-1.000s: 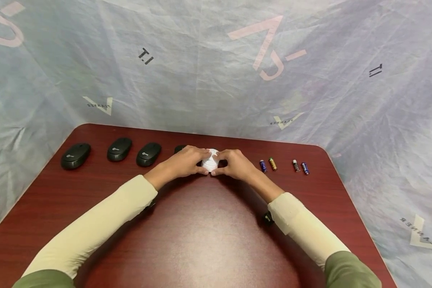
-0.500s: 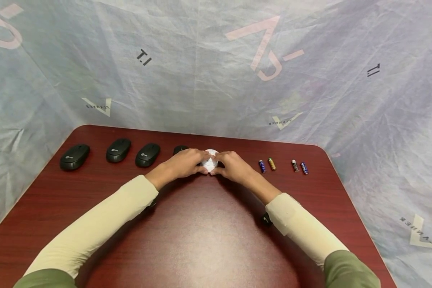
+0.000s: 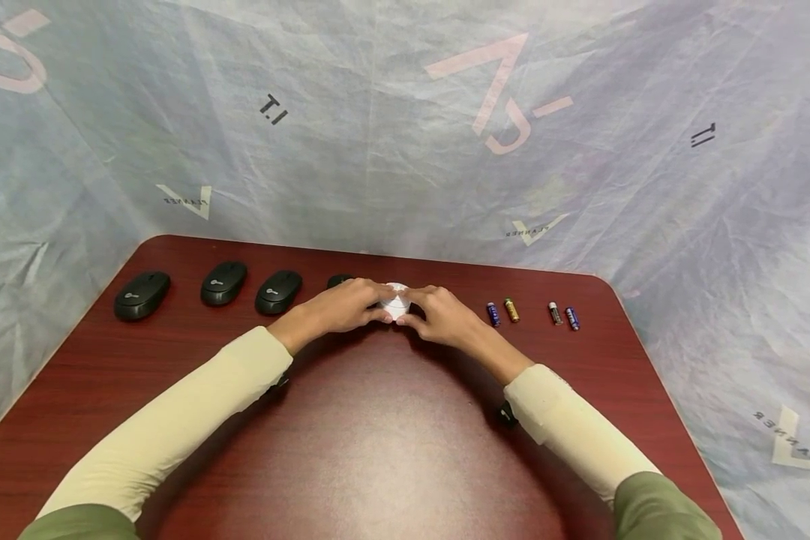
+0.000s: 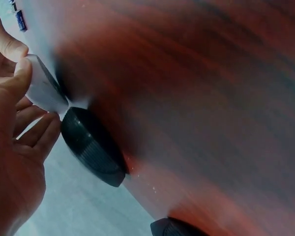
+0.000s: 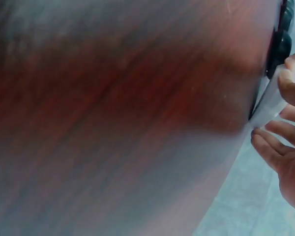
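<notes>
A white computer mouse [image 3: 396,307] sits at the back middle of the table, between both hands. My left hand [image 3: 346,306] grips its left side, thumb at the near end and fingers reaching over the top. From the other side my right hand [image 3: 443,316] holds it in the same way, so the hands' tips nearly meet. In the left wrist view the white mouse [image 4: 45,87] shows side-on, close beside a black mouse [image 4: 94,147]. Fingers cover part of its top in the head view.
Black mice stand in a row to the left, one [image 3: 279,292] nearest the left forearm and another [image 3: 142,295] near the table's left edge. Loose batteries lie at right: a blue one [image 3: 493,314], a gold one [image 3: 511,310] and another pair [image 3: 563,316]. A fabric sheet [image 3: 378,150] hangs behind.
</notes>
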Tool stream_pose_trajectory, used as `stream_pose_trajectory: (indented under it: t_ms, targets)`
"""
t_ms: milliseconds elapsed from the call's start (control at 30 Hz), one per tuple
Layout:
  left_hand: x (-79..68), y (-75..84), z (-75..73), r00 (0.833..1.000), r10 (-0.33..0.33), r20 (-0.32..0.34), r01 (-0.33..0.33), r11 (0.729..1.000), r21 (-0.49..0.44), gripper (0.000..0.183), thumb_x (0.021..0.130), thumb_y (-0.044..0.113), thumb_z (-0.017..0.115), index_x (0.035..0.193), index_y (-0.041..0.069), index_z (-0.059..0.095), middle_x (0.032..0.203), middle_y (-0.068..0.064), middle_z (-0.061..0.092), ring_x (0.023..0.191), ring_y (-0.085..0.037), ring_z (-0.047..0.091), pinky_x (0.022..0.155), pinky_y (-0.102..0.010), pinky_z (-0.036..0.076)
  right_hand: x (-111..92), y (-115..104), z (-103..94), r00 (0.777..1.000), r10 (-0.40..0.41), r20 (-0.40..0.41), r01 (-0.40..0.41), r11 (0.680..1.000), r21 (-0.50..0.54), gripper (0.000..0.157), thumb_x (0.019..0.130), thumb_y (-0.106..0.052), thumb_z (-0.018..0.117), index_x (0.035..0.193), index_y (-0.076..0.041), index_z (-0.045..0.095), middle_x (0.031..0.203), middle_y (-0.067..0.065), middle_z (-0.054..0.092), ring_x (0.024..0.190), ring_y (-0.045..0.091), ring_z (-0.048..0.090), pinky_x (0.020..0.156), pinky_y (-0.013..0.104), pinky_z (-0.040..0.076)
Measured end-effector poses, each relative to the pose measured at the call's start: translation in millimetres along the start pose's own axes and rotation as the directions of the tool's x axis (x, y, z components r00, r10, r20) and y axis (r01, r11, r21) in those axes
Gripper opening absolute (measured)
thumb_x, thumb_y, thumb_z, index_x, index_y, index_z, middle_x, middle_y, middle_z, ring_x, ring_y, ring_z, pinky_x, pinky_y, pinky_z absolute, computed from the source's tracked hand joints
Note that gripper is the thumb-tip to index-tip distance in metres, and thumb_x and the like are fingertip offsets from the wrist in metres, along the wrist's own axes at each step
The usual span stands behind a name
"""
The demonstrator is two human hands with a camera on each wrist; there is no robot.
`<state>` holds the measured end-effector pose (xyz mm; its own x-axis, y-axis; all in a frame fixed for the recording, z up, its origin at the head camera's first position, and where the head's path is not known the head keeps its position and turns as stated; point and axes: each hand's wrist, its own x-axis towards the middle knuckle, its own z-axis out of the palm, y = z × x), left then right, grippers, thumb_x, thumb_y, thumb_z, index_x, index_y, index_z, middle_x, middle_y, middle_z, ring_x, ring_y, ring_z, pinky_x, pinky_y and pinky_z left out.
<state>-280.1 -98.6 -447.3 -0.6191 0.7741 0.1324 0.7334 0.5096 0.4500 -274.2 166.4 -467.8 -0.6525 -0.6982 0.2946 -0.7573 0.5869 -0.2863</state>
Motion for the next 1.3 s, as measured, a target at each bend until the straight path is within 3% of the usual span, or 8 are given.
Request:
stream_pose_trajectory:
  t_ms: [33, 133, 333, 533, 867, 967, 1067, 1300]
  targets:
    - [0.0, 8.5, -5.5, 1.000, -0.015, 0.004, 0.015, 1.000, 0.001, 0.051, 0.110, 0.028, 0.075, 0.153, 0.001, 0.068, 0.154, -0.020, 0.070, 0.139, -0.033, 0.072, 0.113, -0.051, 0.064, -0.3, -9.2, -8.6, 1.000, 0.009, 0.004, -0.009, 1.000, 0.006, 0.049, 0.107, -0.033, 0.081, 0.141, 0.001, 0.075, 0.130, 0.022, 0.082, 0.113, 0.035, 0.082, 0.093, 0.054, 0.070]
    - [0.4, 13.1, -10.5, 1.000, -0.011, -0.004, 0.011, 1.000, -0.011, 0.046, 0.113, 0.027, 0.072, 0.152, 0.003, 0.069, 0.151, -0.016, 0.074, 0.133, -0.027, 0.076, 0.111, -0.047, 0.065, -0.2, -22.3, -22.1, 0.998, 0.049, 0.035, -0.049, 0.999, 0.020, 0.049, 0.109, -0.025, 0.079, 0.145, 0.006, 0.071, 0.134, 0.028, 0.079, 0.112, 0.035, 0.082, 0.096, 0.050, 0.070]
    - [-0.6, 16.4, -17.2, 0.999, -0.034, -0.028, 0.032, 0.998, -0.063, 0.038, 0.117, 0.026, 0.066, 0.148, 0.006, 0.072, 0.135, -0.008, 0.081, 0.118, -0.019, 0.077, 0.105, -0.045, 0.066, 0.8, -27.2, -32.7, 0.991, 0.113, 0.076, -0.118, 0.991, 0.068, 0.047, 0.115, -0.023, 0.068, 0.153, 0.004, 0.066, 0.142, 0.022, 0.077, 0.097, 0.022, 0.070, 0.096, 0.045, 0.067]
    - [-2.4, 18.2, -20.2, 0.996, -0.070, -0.056, 0.063, 0.992, -0.112, 0.040, 0.120, 0.029, 0.058, 0.149, 0.004, 0.071, 0.139, -0.010, 0.080, 0.128, -0.024, 0.076, 0.115, -0.049, 0.062, 1.1, -30.1, -36.1, 0.990, 0.135, 0.036, -0.138, 0.982, 0.126, 0.041, 0.119, -0.025, 0.059, 0.152, -0.002, 0.069, 0.144, 0.015, 0.078, 0.112, 0.021, 0.074, 0.104, 0.047, 0.066]
    - [-4.4, 25.7, -21.0, 0.989, -0.123, -0.085, 0.104, 0.974, -0.204, 0.035, 0.120, 0.028, 0.058, 0.140, 0.006, 0.077, 0.127, -0.008, 0.083, 0.122, -0.023, 0.076, 0.111, -0.049, 0.063, -6.4, -44.0, -38.4, 0.961, 0.275, 0.017, -0.272, 0.938, 0.216, 0.038, 0.122, -0.031, 0.054, 0.146, -0.011, 0.074, 0.123, 0.010, 0.083, 0.105, 0.019, 0.076, 0.096, 0.045, 0.066]
    - [-3.9, 27.7, -18.2, 0.985, -0.148, -0.092, 0.118, 0.956, -0.267, 0.033, 0.120, 0.029, 0.058, 0.134, 0.007, 0.079, 0.122, -0.006, 0.084, 0.116, -0.020, 0.075, 0.106, -0.046, 0.063, -10.8, -47.5, -38.1, 0.940, 0.339, 0.032, -0.333, 0.896, 0.295, 0.038, 0.122, -0.031, 0.054, 0.144, -0.009, 0.075, 0.119, 0.012, 0.084, 0.102, 0.021, 0.079, 0.092, 0.042, 0.068]
    - [-3.6, 29.4, -13.9, 0.981, -0.180, -0.075, 0.141, 0.921, -0.362, 0.034, 0.121, 0.029, 0.057, 0.132, 0.006, 0.080, 0.118, -0.007, 0.084, 0.107, -0.018, 0.077, 0.098, -0.045, 0.067, -15.0, -51.0, -37.7, 0.917, 0.396, 0.057, -0.384, 0.833, 0.398, 0.038, 0.122, -0.029, 0.055, 0.143, -0.005, 0.075, 0.123, 0.016, 0.083, 0.102, 0.027, 0.084, 0.091, 0.043, 0.072]
    - [-5.7, 37.9, -3.0, 0.960, -0.278, -0.026, 0.213, 0.790, -0.575, 0.043, 0.122, 0.036, 0.052, 0.131, 0.003, 0.077, 0.119, -0.014, 0.082, 0.102, -0.020, 0.081, 0.087, -0.040, 0.073, -22.3, -62.1, -38.3, 0.852, 0.500, 0.153, -0.473, 0.613, 0.633, 0.040, 0.121, -0.027, 0.055, 0.138, 0.005, 0.073, 0.123, 0.024, 0.081, 0.101, 0.031, 0.086, 0.093, 0.047, 0.073]
